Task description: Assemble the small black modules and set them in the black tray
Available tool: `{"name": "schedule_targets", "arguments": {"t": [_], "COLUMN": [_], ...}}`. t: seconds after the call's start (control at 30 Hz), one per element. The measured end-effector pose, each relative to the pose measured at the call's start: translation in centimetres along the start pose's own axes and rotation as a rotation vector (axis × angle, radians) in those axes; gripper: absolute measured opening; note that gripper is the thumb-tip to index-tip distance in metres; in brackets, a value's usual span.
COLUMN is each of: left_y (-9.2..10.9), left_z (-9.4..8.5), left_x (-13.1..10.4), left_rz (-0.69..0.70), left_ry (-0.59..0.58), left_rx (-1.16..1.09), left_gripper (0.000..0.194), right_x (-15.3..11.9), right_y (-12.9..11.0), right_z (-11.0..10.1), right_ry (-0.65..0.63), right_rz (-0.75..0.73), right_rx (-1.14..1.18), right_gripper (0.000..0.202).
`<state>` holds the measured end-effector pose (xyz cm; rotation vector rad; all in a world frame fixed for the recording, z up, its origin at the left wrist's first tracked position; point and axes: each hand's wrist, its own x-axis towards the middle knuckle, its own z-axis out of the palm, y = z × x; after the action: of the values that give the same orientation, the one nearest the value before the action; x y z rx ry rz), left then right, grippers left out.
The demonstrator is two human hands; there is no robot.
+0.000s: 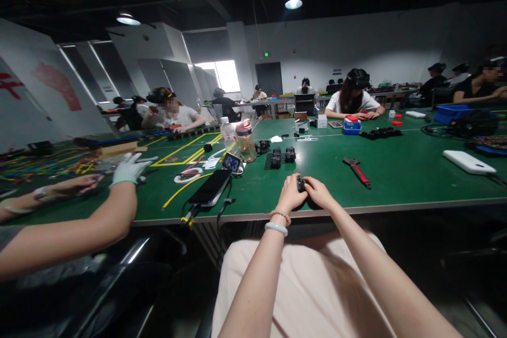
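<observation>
Close to the front edge of the green table (253,198), my left hand (292,193) and my right hand (319,193) come together around a small black part (301,185). Fingers of both hands are closed on it, and they hide most of its shape. Beyond my hands lies a cluster of similar black parts (280,157), set close together. To the right of my hands rests an adjustable wrench (358,173) with a red and black handle.
At left are a phone (209,189) with cables, a small clock display (232,162), a pink-lidded bottle (246,142) and a clear bottle (228,134). A co-worker's gloved hand (129,169) works farther left. A white power bank (469,162) lies at right; another person (354,97) sits opposite.
</observation>
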<state>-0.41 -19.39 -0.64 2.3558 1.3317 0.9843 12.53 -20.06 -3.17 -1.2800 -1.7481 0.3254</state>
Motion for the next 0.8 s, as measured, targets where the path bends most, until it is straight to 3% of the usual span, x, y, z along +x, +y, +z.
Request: {"name": "schedule_targets", "arguments": {"t": [0.13,0.3,0.47,0.8], "left_y": [0.20,0.26,0.12,-0.13], "left_z": [0.05,0.03,-0.14,0.00], "left_x": [-0.16,-0.28,-0.49,-0.52], "left_rz": [-0.015,-0.054,-0.030,0.027], "left_ry": [0.031,0.028,0.004,-0.051], "left_rx": [-0.013,-0.016,-0.004,0.093], "left_gripper": [0.059,0.052,0.049,0.061], "right_x": [-0.22,-0.44,-0.64,-0.39], "right_y": [-0.22,-0.28,0.01,0.42], "right_z": [-0.35,-0.60,-0.53,-0.30], "right_ry": [0.008,0.020,0.027,0.002], "right_rz": [0.008,0.030,0.028,0.001], "right_rx": [0.048,0.076,0.096,0.003], "right_gripper": [0.028,0.026,0.026,0.028]}}
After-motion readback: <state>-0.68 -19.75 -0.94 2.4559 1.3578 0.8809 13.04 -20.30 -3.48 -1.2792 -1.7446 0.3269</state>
